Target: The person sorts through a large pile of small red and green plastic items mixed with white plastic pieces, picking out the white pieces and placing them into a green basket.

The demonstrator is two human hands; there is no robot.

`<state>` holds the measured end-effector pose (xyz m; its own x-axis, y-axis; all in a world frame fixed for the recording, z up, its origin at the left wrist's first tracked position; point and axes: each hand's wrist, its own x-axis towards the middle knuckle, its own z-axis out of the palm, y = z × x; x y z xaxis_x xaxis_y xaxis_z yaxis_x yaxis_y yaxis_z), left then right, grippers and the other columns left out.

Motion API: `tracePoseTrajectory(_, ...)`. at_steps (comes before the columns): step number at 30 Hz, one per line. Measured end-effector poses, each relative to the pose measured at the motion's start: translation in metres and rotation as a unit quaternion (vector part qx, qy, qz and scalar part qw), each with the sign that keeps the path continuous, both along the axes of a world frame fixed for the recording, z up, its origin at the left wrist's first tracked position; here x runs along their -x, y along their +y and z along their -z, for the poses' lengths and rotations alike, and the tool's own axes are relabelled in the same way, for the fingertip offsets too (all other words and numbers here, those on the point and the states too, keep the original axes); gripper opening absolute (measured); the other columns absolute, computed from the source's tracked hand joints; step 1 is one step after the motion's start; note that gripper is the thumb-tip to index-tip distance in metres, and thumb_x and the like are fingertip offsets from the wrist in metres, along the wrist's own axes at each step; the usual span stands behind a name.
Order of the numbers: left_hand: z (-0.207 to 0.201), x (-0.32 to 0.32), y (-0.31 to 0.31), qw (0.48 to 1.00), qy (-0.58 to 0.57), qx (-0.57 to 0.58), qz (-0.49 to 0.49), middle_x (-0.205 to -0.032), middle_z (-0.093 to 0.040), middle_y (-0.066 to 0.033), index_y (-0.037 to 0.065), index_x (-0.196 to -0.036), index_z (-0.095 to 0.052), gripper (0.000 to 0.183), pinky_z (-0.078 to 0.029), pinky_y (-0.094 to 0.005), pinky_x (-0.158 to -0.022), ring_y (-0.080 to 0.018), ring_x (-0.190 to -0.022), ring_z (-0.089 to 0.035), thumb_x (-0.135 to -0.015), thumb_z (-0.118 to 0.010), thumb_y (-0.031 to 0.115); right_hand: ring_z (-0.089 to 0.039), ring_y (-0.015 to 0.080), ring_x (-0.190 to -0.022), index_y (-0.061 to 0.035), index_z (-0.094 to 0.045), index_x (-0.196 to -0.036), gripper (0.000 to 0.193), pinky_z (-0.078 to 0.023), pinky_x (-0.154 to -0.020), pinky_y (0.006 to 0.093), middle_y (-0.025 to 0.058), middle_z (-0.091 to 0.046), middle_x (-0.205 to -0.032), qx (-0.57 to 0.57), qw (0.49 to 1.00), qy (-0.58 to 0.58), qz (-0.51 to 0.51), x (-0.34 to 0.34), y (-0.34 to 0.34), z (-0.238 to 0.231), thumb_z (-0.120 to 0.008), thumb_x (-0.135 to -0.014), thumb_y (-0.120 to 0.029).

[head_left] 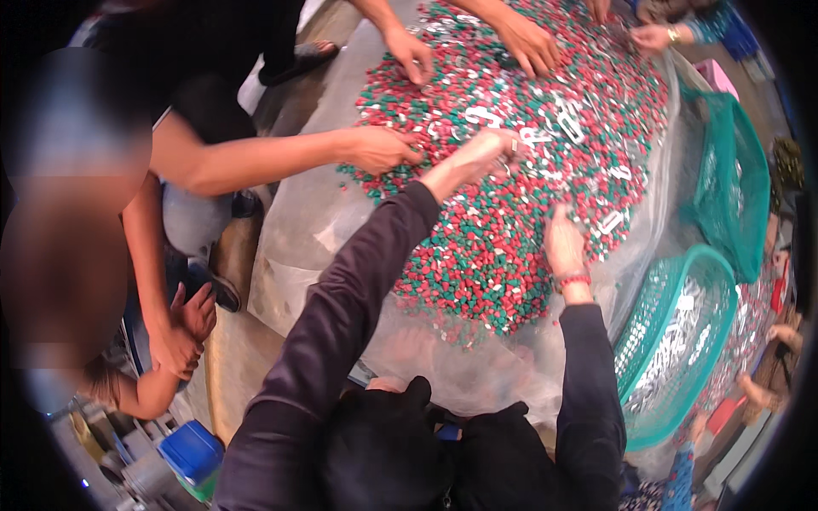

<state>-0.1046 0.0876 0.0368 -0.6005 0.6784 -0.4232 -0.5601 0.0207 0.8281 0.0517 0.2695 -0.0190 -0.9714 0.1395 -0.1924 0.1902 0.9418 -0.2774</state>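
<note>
A broad heap of small red, green and white pieces (486, 247) lies on clear plastic sheeting (298, 234), with pale white oblong pieces (568, 124) scattered over it. My left hand (487, 155) is over the middle of the heap, its fingers curled closed; whatever they hold is too small to make out. Lower and to the right, my right hand (566, 247), with a red band at the wrist, reaches into the pieces. Its fingers are drawn together and their tips are partly hidden, so I cannot make out anything between them.
A co-worker's hand (381, 150) touches the heap left of mine; other people's hands (524, 41) work at its far side. At the right stand a green basket (635, 341) with white pieces inside and a green mesh bag (724, 183). A blue container (191, 451) is at lower left.
</note>
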Motion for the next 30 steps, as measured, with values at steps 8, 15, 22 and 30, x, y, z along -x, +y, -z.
tracePoseTrajectory(8,0.014,-0.011,0.030,0.996,0.057,0.030,0.057,-0.068,-0.055,-0.0005,0.004,-0.086,-0.059,0.019,-0.045,-0.0341,-0.053,-0.0147,-0.062,-0.056,-0.070,-0.055,0.013,-0.053,0.0371,-0.059,0.0002,-0.042,-0.104,0.021,-0.040,-0.056,0.0471,0.0221,-0.053,-0.064,0.011,0.997,0.005,0.070,-0.033,0.030,0.009,-0.041,-0.087,-0.012)
tracePoseTrajectory(15,0.046,-0.035,0.010,0.656,0.649,0.328,0.199,-0.082,-0.058,-0.0136,0.003,-0.075,-0.058,0.008,-0.049,-0.0389,-0.065,-0.0287,-0.079,-0.060,-0.068,-0.056,0.006,-0.037,0.0116,-0.054,-0.0042,-0.052,-0.080,0.009,-0.028,-0.045,0.0208,-0.0001,-0.040,-0.062,0.682,0.640,-0.003,0.354,-0.041,0.006,-0.076,-0.055,-0.082,-0.012)
tracePoseTrajectory(22,0.046,-0.032,-0.017,0.754,0.530,0.376,0.092,-0.073,-0.060,-0.0110,0.005,-0.074,-0.059,0.019,-0.047,-0.0390,-0.062,-0.0280,-0.071,-0.061,-0.078,-0.059,0.023,-0.035,0.0134,-0.060,-0.0048,-0.039,-0.070,0.019,-0.028,-0.041,0.0213,0.0040,-0.032,-0.066,0.914,0.368,0.028,0.171,-0.078,0.001,-0.104,-0.050,-0.077,-0.018)
tracePoseTrajectory(30,0.054,-0.030,-0.064,0.658,0.616,0.354,0.250,-0.076,-0.064,-0.0072,0.013,-0.093,-0.063,0.029,-0.049,-0.0389,-0.061,-0.0229,-0.072,-0.062,-0.068,-0.068,0.028,-0.033,0.0065,-0.052,-0.0121,-0.037,-0.068,0.029,-0.031,-0.041,0.0193,-0.0021,-0.032,-0.062,0.821,0.382,-0.009,0.425,-0.062,-0.019,-0.126,-0.042,-0.092,-0.026)
